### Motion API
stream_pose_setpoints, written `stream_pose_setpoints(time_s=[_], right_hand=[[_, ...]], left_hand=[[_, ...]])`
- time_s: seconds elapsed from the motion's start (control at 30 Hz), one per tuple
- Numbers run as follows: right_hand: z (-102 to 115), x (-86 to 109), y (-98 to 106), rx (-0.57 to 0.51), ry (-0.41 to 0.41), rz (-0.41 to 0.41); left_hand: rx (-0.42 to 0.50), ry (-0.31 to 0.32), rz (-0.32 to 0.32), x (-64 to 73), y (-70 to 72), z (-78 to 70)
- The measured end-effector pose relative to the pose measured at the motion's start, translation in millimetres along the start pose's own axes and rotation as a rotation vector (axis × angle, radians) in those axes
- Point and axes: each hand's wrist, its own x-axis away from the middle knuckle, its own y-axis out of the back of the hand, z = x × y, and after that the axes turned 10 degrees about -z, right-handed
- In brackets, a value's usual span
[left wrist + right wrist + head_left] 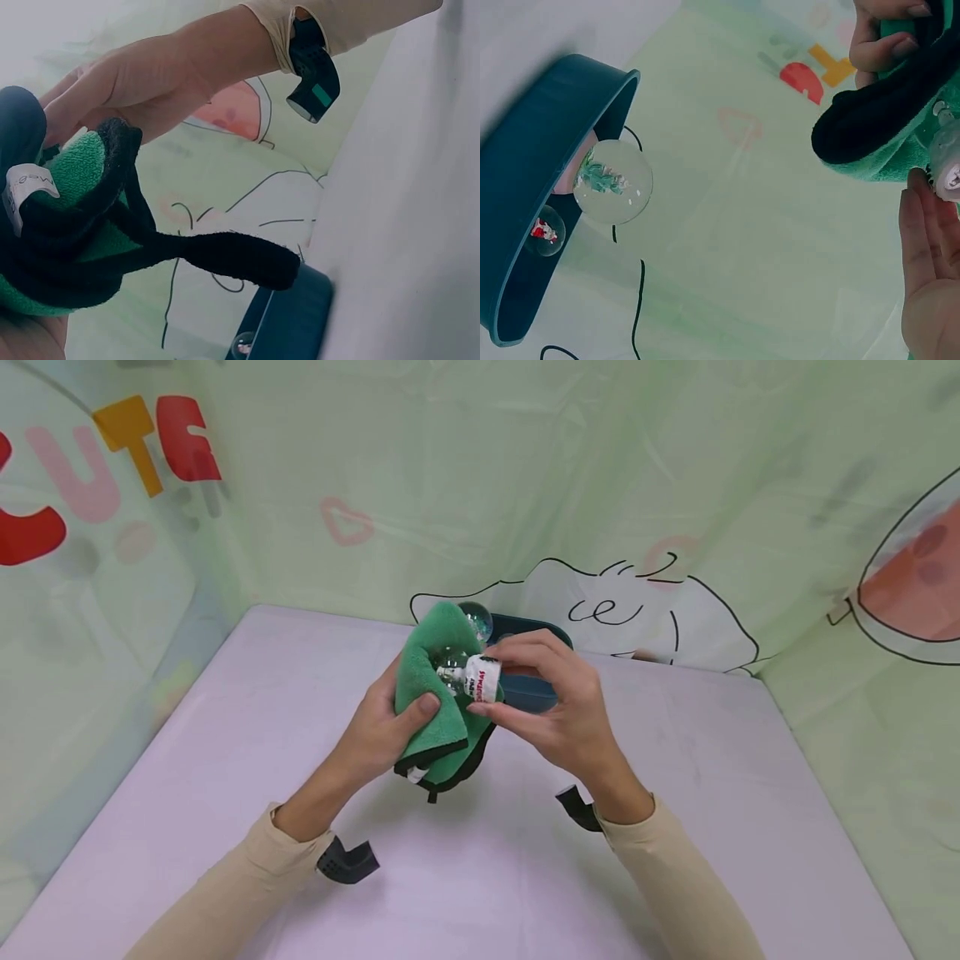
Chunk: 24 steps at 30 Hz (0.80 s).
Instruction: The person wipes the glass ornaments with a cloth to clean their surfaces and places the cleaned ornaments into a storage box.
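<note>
A green plush cloth [438, 727] with black edging is bunched in my left hand [382, 718], whose thumb presses on its front. My right hand [558, 697] pinches the white base of a small snow globe [482, 679] between thumb and fingers. Red lettering marks that base, and the clear dome lies against a fold of the cloth. The right wrist view shows the globe only partly, at the frame's edge. In the left wrist view the cloth [79, 161] hangs with a dark loop and a white tag [31, 184].
Behind the hands stands a dark blue bin [531, 692] on the pale table [480, 877]. A larger snow globe [615, 184] with a pink base and a smaller globe [546, 231] with a red figure sit in it. A printed curtain [465, 468] borders the table.
</note>
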Motion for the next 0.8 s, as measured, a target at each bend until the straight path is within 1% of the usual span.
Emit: stream_pose_setpoints(time_s=[0.13, 0.23, 0.5, 0.67, 0.8], right_hand=[[2.1, -0.1, -1.5, 0.011, -0.03, -0.017], [1.8, 0.3, -2.3, 0.033, -0.035, -0.029], [-0.3, 1.8, -2.6, 0.04, -0.078, -0.073], [0.3, 2.7, -5.2, 0.035, -0.125, -0.059], [1.1, 3.7, -7.5, -0.017, -0.155, -0.041]], left_hand=[[-0.008, -0.01, -0.01, -0.5, 0.4, -0.5], [-0.011, -0.021, -0.017, -0.8, 1.0, 0.2], [0.001, -0.024, -0.04, -0.9, 2.8, 1.0], [0.015, -0.031, -0.008, -1.2, 0.0, 0.9], [0.031, -0.033, 0.015, -1.6, -1.9, 1.1]])
